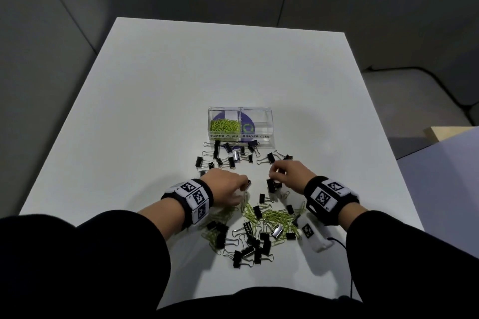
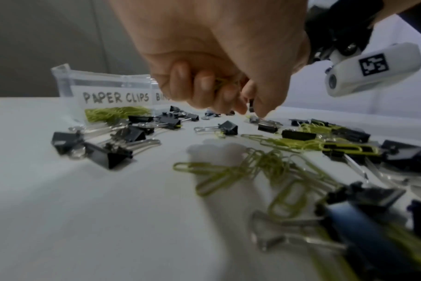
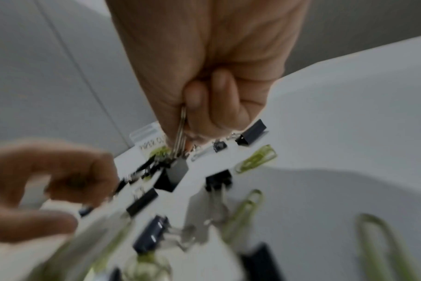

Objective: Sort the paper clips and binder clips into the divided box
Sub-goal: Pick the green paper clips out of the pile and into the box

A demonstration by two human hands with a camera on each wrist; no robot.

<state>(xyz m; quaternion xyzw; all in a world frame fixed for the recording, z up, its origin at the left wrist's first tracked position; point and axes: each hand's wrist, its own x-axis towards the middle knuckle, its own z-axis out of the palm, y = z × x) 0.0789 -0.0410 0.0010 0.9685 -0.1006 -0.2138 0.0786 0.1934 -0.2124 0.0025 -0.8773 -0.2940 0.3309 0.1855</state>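
Left hand [image 1: 225,184] pinches a binder clip [image 1: 249,184]; right hand [image 3: 204,79] grips another's wire handles [image 3: 181,131], divided box [image 1: 269,122] at 12 o'clock.

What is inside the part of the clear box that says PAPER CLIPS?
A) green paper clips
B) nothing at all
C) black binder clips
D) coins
A: the head view shows a heap of green paper clips lying in the left compartment of the divided box, behind its PAPER CLIPS label, with no black clips among them.
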